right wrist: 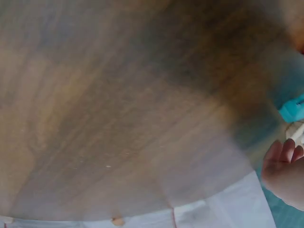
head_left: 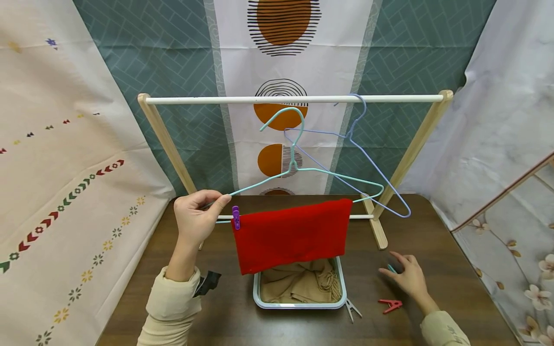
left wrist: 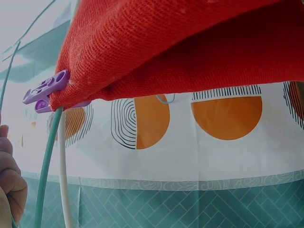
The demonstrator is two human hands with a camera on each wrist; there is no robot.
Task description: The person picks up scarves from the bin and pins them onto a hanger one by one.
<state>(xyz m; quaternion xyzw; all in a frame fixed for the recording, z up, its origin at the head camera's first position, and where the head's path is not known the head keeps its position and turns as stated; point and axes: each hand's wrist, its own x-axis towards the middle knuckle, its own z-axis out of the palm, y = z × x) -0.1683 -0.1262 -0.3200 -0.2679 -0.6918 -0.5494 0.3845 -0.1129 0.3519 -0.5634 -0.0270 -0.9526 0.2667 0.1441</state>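
Note:
My left hand (head_left: 196, 216) pinches the left arm of a mint-green clothes hanger (head_left: 337, 174), holding it up in front of the rack; its hook hangs free below the top bar. Over the hanger's lower bar drapes a red knitted cloth (head_left: 294, 235). A purple clothespin (head_left: 236, 217) clips the cloth's left end, also seen close up in the left wrist view (left wrist: 47, 90). Low on the right, my right hand (head_left: 409, 276) has its thumb and fingers spread about a teal clothespin (head_left: 392, 268). In the right wrist view the teal clothespin (right wrist: 292, 110) appears apart from the fingertips.
A wooden rack with a white top bar (head_left: 207, 100) stands at the back. A lavender hanger (head_left: 376, 166) hangs on its right. Below the cloth sits a white basket (head_left: 298, 305) with brown fabric (head_left: 298, 283). Grey (head_left: 352, 310) and red (head_left: 391, 305) clothespins lie on the table.

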